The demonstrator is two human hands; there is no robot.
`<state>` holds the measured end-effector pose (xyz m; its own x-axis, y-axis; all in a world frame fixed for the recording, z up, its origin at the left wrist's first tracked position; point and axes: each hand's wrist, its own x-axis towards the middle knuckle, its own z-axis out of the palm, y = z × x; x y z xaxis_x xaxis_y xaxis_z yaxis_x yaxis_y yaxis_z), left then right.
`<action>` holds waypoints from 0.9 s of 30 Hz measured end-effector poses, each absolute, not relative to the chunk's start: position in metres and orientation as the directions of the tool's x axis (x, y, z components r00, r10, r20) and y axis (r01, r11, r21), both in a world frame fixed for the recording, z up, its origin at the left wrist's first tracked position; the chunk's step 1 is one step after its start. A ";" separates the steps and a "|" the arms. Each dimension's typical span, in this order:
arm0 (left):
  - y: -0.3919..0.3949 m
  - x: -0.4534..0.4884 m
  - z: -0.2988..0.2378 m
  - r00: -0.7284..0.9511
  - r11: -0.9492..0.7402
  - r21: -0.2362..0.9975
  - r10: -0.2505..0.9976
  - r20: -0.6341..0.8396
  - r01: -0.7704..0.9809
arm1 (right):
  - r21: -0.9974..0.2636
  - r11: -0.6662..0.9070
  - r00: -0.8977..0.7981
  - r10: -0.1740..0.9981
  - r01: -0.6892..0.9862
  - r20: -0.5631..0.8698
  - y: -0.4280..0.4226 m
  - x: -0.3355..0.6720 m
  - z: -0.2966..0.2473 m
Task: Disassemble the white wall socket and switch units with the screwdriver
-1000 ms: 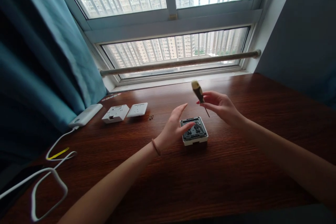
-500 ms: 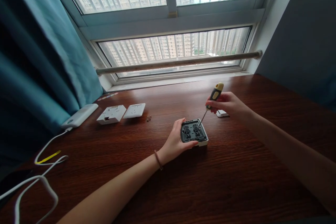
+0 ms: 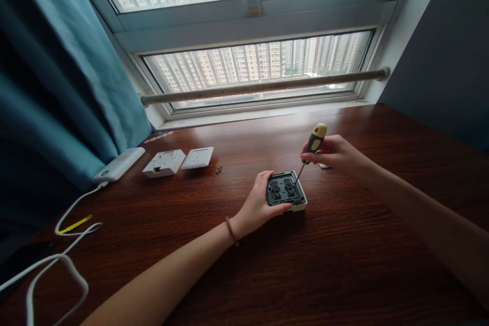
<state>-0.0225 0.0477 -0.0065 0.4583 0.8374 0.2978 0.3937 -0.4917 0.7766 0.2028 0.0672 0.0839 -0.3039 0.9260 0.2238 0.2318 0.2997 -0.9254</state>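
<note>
My left hand (image 3: 263, 201) grips a wall switch (image 3: 282, 189) by its left side, thumb along the near edge and fingers at the far edge. The switch lies on the table with its dark inner face up, without a cover, in a white housing. My right hand (image 3: 330, 153) is closed round a screwdriver (image 3: 315, 140) with a grey and yellow handle. The screwdriver leans to the right, its tip down at the right part of the switch's dark face. A small white piece (image 3: 324, 166) lies partly hidden behind my right hand.
On the wooden table (image 3: 214, 275), left of the switch, lie several small screws (image 3: 218, 169), a white socket panel (image 3: 197, 158) and a white box (image 3: 164, 163). A white power strip (image 3: 119, 165) with a cable (image 3: 72, 260) sits by the blue curtain (image 3: 84, 71). A yellow strip (image 3: 78, 223) lies near the cable.
The view has shifted slightly. The screwdriver stays at the same part of the switch, and its handle looks turned a little. My left hand keeps its grip on the switch.
</note>
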 end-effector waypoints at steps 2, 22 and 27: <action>0.048 -0.022 -0.007 0.455 -0.494 0.775 0.837 0.303 0.393 | -0.900 0.350 -0.295 0.916 0.259 0.272 0.063 0.200 0.084; 0.048 -0.021 -0.006 0.453 -0.496 0.777 0.837 0.309 0.387 | -0.657 0.579 0.083 0.717 0.483 0.692 0.057 0.200 0.086; 0.049 -0.021 -0.006 0.455 -0.500 0.774 0.835 0.310 0.388 | -0.758 0.621 -0.170 0.783 0.198 0.598 0.051 0.204 0.099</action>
<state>-0.0210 0.0488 -0.0064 0.4550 0.8347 0.3103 0.3883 -0.4995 0.7744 0.2045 0.0507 0.0985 -0.1701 0.7834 0.5979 0.1982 0.6215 -0.7579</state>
